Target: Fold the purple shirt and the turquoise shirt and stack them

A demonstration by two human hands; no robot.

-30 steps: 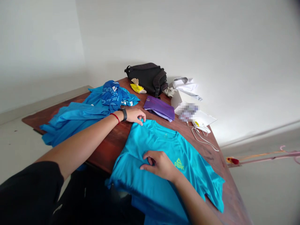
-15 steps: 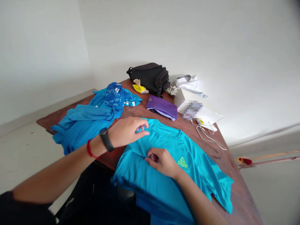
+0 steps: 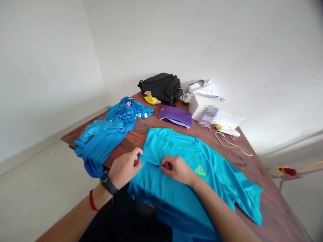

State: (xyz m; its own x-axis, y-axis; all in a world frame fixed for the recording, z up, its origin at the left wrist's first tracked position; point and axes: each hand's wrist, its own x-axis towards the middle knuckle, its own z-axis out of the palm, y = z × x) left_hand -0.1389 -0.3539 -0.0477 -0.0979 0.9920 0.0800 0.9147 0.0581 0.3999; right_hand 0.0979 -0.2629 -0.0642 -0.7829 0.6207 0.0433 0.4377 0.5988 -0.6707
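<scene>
A turquoise T-shirt (image 3: 186,154) with a yellow-green PEAK print lies across the table, its lower part hanging over the near edge. My left hand (image 3: 128,168), with a dark wristband and a red cord on its wrist, pinches the shirt at its left side, near the sleeve. On the shirt's chest, left of the print, my right hand (image 3: 178,169) is closed with thumb and fingers curled together on a fold of the fabric. The part of the shirt under the right forearm is hidden.
Left on the brown table (image 3: 136,132) lies a heap of blue clothes (image 3: 108,127). Behind the shirt are a folded purple garment (image 3: 175,116), a yellow packet (image 3: 151,99), a black backpack (image 3: 160,85), a white box (image 3: 198,106), a white cable (image 3: 232,144) and white cloth (image 3: 204,89).
My left hand has come down from above the shirt's shoulder to its left side and closed on the fabric. My right hand keeps its place on the shirt. The view has shifted slightly.
</scene>
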